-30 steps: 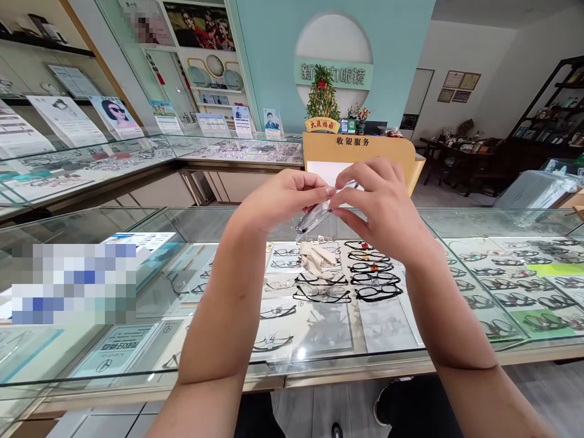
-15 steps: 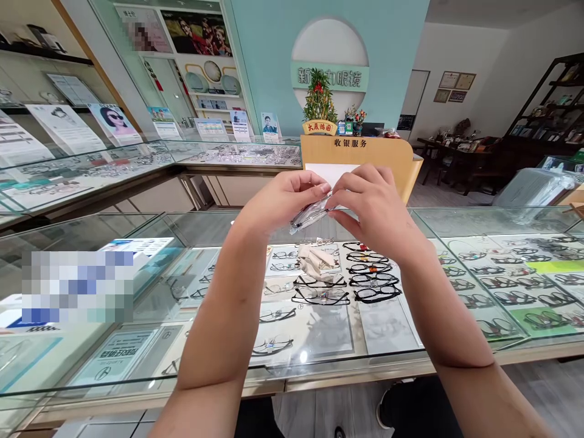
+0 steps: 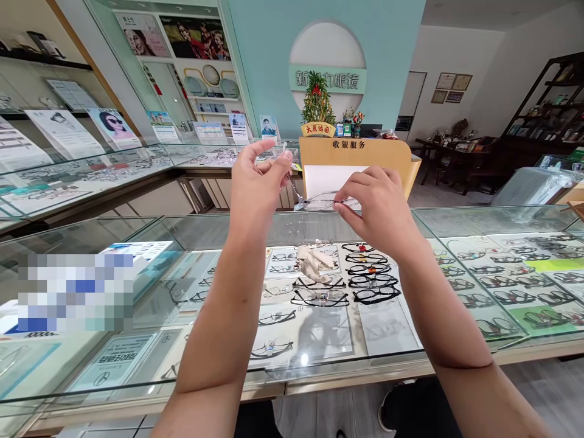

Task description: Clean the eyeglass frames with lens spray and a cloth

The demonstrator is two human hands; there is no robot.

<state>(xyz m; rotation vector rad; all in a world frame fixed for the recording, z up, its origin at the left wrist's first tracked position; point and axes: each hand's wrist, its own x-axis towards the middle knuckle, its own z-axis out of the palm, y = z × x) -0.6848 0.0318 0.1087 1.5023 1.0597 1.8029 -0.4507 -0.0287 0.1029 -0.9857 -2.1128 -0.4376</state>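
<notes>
Above the glass counter, my right hand [image 3: 376, 207] pinches a thin-framed pair of eyeglasses [image 3: 319, 202] by its right end. One temple of the glasses runs up to the left, into my left hand [image 3: 262, 173]. The thumb and fingers of that hand are closed around it, and a pale tip sticks out above the thumb. Directly below, on the counter, a crumpled beige cloth [image 3: 314, 264] lies among several dark-framed glasses [image 3: 374, 281].
The glass display counter [image 3: 319, 359] spans the space in front of me, with rows of glasses on both sides. Printed cards [image 3: 132, 359] lie at the left. Beyond stand a wooden cashier desk [image 3: 387, 161] with a potted plant [image 3: 317, 103], and a plastic-wrapped grey case [image 3: 531, 188].
My left hand has moved up and to the left, away from my right hand, drawing one temple outward. The eyeglasses now appear opened out; before, they were folded between both hands.
</notes>
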